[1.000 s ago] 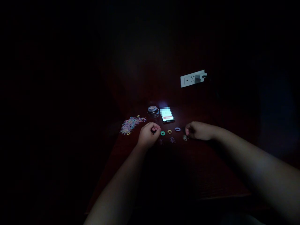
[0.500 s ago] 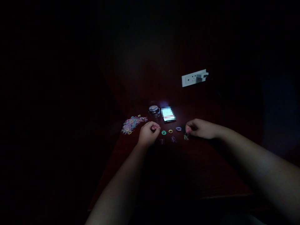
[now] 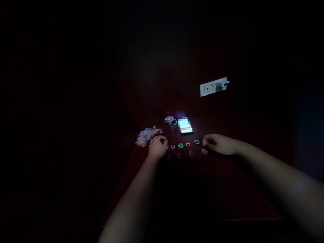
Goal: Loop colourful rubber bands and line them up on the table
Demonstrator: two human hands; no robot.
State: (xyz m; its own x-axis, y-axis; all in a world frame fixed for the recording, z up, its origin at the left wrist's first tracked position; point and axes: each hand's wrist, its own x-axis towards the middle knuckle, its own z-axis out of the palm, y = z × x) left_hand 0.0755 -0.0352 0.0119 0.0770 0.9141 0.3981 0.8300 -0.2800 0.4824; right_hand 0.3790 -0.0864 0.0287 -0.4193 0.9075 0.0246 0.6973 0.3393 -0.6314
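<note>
My left hand [image 3: 158,147] rests at the right edge of a pile of small coloured elastic bands [image 3: 146,135]. Its fingers are bent, with a gap by the thumb, and nothing shows in it. My right hand [image 3: 219,144] hovers just above a small bunch of pale yellow-green bands [image 3: 204,151], fingers curved and thumb apart. Beside its fingertips lies a purple hair band [image 3: 196,142]. Leftward from there run a yellow band [image 3: 187,144], a green band [image 3: 180,145] and a light blue band [image 3: 173,146]. A pinkish band is partly hidden by my left hand.
Nearer me lie purple bands [image 3: 191,153], pinkish bands [image 3: 179,155] and a dim teal bunch [image 3: 168,156]. Behind stand a lidded clear jar [image 3: 170,122] and a lit phone [image 3: 185,126]. A socket panel [image 3: 213,86] with a plug is on the wall. The dark table's [image 3: 248,189] surroundings are unlit.
My left hand has moved left toward the pile, uncovering the light blue band and the teal bunch. My right fingers have come away from the yellow-green bands. The view has shifted slightly.
</note>
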